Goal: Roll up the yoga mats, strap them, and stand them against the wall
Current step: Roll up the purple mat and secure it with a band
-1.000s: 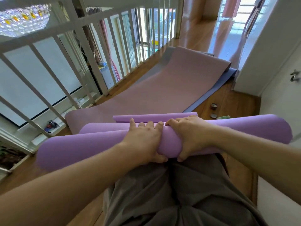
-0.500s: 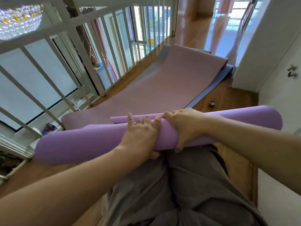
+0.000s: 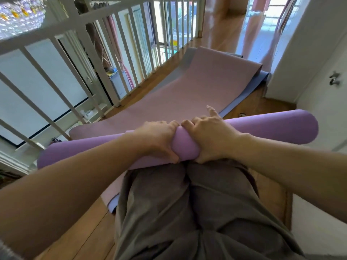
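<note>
A rolled purple yoga mat [image 3: 266,128] stretches from left to right across the middle of the view. Its long axis is slightly slanted, with the right end sitting higher in the picture than the left. The roll is a smooth, matte lilac tube, loosely wound. One free edge of the outer layer shows as a thin line along the top, left of centre. The right end looks rounded and ends in front of a white wall [image 3: 319,44]. The left end reaches toward a white railing [image 3: 112,76].

The roll is held just in front of the person's thighs, which are covered by grey trousers [image 3: 197,212]. Whether it rests on them cannot be told.

Both hands grip the roll at its middle, side by side, with the knuckles almost touching. The left hand [image 3: 159,139] has its fingers curled over the top and its thumb tucked under the near side. The right hand [image 3: 212,136] is wrapped round the roll the same way, except that its index finger sticks out straight, pointing away from the person. About equal lengths of the roll extend beyond each hand.

Beyond the roll, a pink mat [image 3: 187,94] lies flat on the wooden floor [image 3: 84,231], running away from the person. It lies on top of a blue mat [image 3: 249,91], whose edge shows along the right side. A grey strip [image 3: 185,61] shows at its far left edge. A white door with a metal handle [image 3: 334,79] stands on the right.
</note>
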{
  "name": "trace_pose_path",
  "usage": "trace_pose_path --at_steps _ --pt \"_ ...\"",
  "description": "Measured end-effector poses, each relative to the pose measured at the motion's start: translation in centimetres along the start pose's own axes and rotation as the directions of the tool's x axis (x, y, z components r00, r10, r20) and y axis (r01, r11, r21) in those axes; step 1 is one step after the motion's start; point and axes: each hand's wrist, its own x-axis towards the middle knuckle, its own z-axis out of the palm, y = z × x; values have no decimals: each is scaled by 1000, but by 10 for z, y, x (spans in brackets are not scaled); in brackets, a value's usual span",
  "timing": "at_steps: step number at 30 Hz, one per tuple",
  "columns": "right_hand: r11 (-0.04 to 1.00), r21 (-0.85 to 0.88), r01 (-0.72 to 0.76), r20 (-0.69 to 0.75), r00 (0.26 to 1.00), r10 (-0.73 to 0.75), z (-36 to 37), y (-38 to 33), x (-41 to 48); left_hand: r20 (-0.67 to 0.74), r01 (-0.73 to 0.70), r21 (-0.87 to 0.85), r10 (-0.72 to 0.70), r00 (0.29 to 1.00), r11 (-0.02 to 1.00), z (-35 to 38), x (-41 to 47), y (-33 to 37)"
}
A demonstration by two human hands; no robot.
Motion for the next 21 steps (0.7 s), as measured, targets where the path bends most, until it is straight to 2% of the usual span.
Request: trace_pose_path --at_steps 5,10,12,14,16,18,21 --pt "993 71 92 128 987 -101 -14 -6 -25 132 -94 -142 113 985 985 -1 -24 6" --pt "993 100 64 182 980 -82 3 -9 -30 194 -84 -105 103 976 991 9 -23 15" --pt "992 116 59 193 978 -81 2 -6 -28 153 -109 28 104 983 994 6 -26 17" --pt "989 135 54 204 976 -81 0 -4 -26 29 -114 178 111 993 977 11 -34 24" --pt "982 187 40 248 965 -86 0 -3 -22 -79 -89 240 111 991 967 21 -40 32" --pt "962 272 1 325 941 -93 -3 0 -14 -114 -71 187 94 989 980 24 -37 33" --pt "932 354 -73 408 909 -84 -12 5 -6 -9 -71 24 71 997 997 11 -26 22"
